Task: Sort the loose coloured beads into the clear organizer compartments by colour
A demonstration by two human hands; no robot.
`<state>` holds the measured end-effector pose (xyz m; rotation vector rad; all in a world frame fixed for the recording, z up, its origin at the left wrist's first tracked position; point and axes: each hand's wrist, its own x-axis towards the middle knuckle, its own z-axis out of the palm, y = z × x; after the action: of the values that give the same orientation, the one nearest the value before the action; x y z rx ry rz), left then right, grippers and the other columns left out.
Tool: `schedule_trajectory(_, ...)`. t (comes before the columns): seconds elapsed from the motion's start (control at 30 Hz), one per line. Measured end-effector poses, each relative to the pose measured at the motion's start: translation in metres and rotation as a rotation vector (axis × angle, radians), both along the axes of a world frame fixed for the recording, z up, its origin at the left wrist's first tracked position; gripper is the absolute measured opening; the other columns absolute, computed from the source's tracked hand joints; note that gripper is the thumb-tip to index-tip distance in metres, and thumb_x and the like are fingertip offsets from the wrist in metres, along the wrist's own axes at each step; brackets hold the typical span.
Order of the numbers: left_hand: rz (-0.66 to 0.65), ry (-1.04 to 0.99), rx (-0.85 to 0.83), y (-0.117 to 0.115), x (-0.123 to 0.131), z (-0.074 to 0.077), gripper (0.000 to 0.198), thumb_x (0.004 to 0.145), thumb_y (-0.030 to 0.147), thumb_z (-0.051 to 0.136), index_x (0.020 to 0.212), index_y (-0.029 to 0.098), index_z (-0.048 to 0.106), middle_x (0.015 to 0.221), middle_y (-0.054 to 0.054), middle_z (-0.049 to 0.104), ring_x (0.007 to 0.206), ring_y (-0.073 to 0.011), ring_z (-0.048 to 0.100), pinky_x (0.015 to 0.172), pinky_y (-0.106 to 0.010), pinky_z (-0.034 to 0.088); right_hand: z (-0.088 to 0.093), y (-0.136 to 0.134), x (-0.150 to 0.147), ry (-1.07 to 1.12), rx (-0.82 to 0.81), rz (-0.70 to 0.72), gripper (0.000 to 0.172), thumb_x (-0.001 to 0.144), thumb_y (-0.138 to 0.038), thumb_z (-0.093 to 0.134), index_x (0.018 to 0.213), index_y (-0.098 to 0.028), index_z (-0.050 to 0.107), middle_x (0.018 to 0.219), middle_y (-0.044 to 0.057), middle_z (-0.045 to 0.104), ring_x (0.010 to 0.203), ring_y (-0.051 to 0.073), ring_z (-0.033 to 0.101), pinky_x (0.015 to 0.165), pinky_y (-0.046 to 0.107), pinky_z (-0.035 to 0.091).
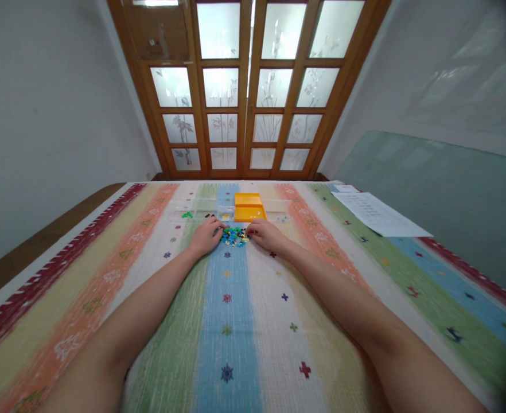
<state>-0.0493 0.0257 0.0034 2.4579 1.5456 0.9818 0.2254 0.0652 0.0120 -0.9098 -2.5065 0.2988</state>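
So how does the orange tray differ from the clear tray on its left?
The orange tray is opaque; the clear tray lets the striped cloth show through. The orange tray looks empty; the clear tray holds a few green pieces. Both lie flat and open-topped on the cloth, just beyond the coloured pile between the left hand and right hand.

Woven matt striped cloth (236, 321); glossy plastic orange tray (248, 206); varnished wood door (246, 86), frosted glass; paper sheet (377, 213).
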Motion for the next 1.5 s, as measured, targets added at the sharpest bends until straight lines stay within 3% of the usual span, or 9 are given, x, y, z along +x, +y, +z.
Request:
schedule_trajectory(0.13,0.003,-0.011,0.0,0.0,-0.001,-0.001,0.022,0.097,0.022,0.053,0.099,0.023,0.074,0.106,-0.006,0.069,0.102,-0.0222,0.064,0.092,-0.037,0.052,0.005,-0.001,0.001,-0.084,-0.032,0.059,0.027,0.084,-0.003,0.058,0.091,-0.021,0.076,0.094,0.004,0.069,0.094,0.02,0.061,0.085,0.028,0.043)
schedule_trajectory(0.3,0.002,-0.008,-0.005,0.001,-0.001,-0.001,0.022,0.096,0.021,0.053,0.099,0.023,0.074,0.106,-0.006,0.068,0.102,-0.0221,0.064,0.091,-0.037,0.052,0.009,-0.002,0.003,-0.132,0.014,0.048,0.024,0.09,-0.01,0.059,0.1,-0.023,0.076,0.1,0.006,0.067,0.096,0.02,0.058,0.084,0.028,0.042)
schedule_trajectory(0.6,-0.001,-0.004,-0.013,0.001,-0.001,0.0,0.021,0.097,0.021,0.052,0.099,0.022,0.073,0.107,-0.006,0.068,0.1,-0.0215,0.065,0.09,-0.036,0.052,0.006,-0.005,0.0,-0.152,0.056,0.043,0.014,0.093,-0.016,0.063,0.098,-0.021,0.075,0.1,0.007,0.067,0.099,0.021,0.058,0.086,0.029,0.042)
schedule_trajectory(0.9,-0.01,-0.017,-0.006,0.001,-0.001,0.0,0.021,0.097,0.021,0.052,0.098,0.022,0.074,0.106,-0.006,0.068,0.102,-0.022,0.065,0.092,-0.037,0.052,0.002,-0.009,-0.005,-0.136,0.113,-0.011,0.014,0.099,-0.022,0.062,0.097,-0.021,0.076,0.098,0.008,0.068,0.098,0.021,0.059,0.084,0.029,0.042)
schedule_trajectory(1.5,-0.018,-0.007,-0.011,0.002,-0.002,0.001,0.022,0.096,0.02,0.052,0.098,0.022,0.074,0.105,-0.007,0.068,0.102,-0.0223,0.064,0.092,-0.037,0.052,-0.002,-0.004,-0.008,-0.019,-0.009,-0.108,0.015,0.101,-0.027,0.061,0.095,-0.02,0.073,0.093,0.005,0.073,0.083,0.018,0.062,0.074,0.025,0.039)
